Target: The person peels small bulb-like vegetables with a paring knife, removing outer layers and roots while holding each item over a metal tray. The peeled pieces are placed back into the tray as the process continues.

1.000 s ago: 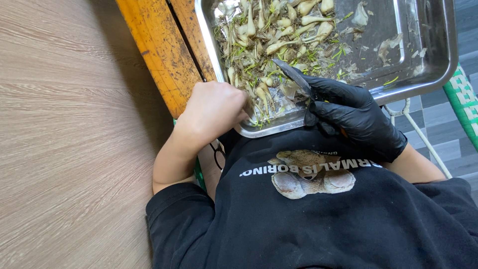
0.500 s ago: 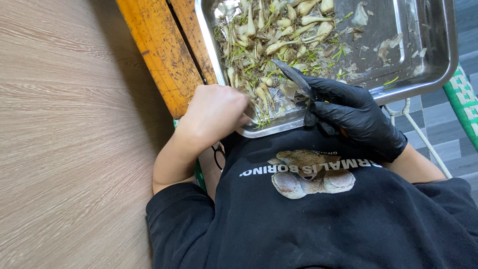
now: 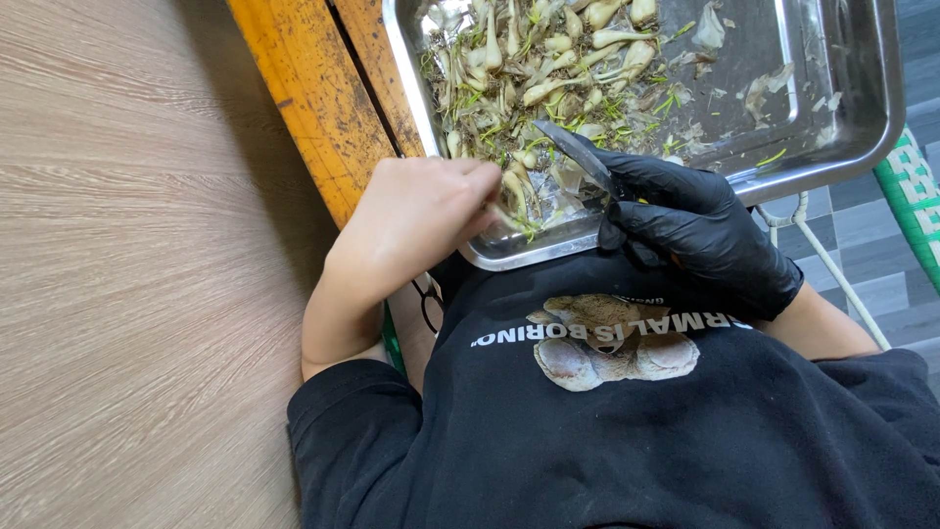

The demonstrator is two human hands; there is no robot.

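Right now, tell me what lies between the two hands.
In the head view, pale bulbs and peelings in the tray lie between the left hand and gloved right hand.

An orange plank [image 3: 313,93], worn and speckled with dark marks, runs diagonally from the top edge down along the left of the work, a narrow dark gap splitting it lengthwise. To its left spreads a pale wood-grain floor [image 3: 127,294], shaded close to the plank. At the lower middle, a black sweatshirt [image 3: 627,441] fills the view, with a brown bear print on the chest. At the right edge, a green woven seat [image 3: 916,191] on a white frame [image 3: 822,255] stands over grey tiles [image 3: 867,220].
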